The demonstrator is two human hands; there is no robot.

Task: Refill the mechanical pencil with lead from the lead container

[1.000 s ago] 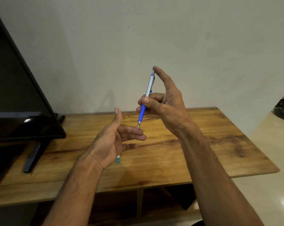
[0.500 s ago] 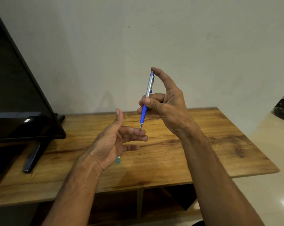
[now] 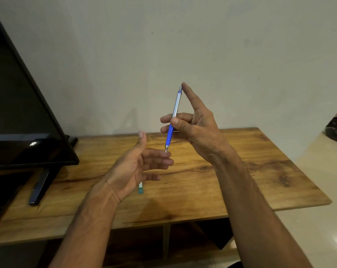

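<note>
The right hand (image 3: 196,128) grips the one mechanical pencil (image 3: 174,115) above the worktop (image 3: 241,180), thumb and fingers pinching the barrel, forefinger on the cap. Its long axis stands nearly upright, cap leaning right, tip pointing down at the fingers of the left hand (image 3: 132,171), which is spread open and holds nothing. One teal lead container (image 3: 141,189) lies on the worktop, partly behind that hand.

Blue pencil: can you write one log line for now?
right hand: grips blue-and-silver mechanical pencil, tip down | left hand: open beneath tip | small teal lead container: on wooden table
</note>
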